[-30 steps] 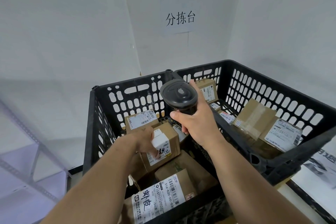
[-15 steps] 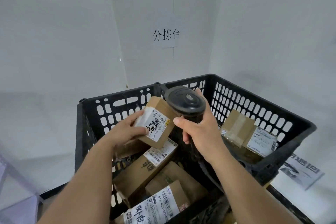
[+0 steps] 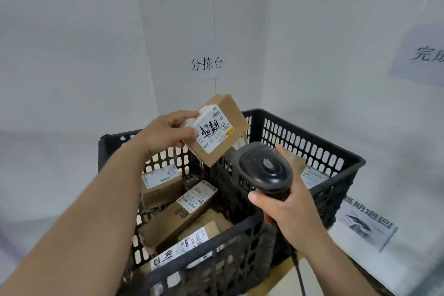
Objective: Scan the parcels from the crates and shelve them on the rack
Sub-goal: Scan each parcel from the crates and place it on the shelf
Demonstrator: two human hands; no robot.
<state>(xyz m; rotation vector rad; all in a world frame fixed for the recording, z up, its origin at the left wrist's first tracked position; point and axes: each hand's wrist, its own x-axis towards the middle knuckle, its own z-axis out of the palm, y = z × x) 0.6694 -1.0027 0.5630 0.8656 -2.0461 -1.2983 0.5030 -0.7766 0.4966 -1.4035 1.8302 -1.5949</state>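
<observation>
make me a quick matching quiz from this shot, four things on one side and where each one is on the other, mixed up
Things:
1. small parcel
2. scanner
3. long parcel
4. printed sheet

Places:
A. lying inside the crate
B. flat on the surface, right of the crate
C. held by the left hand above the crate
D. gripped in the right hand

Pairs: 1-C, 2-D, 3-A, 4-B
</observation>
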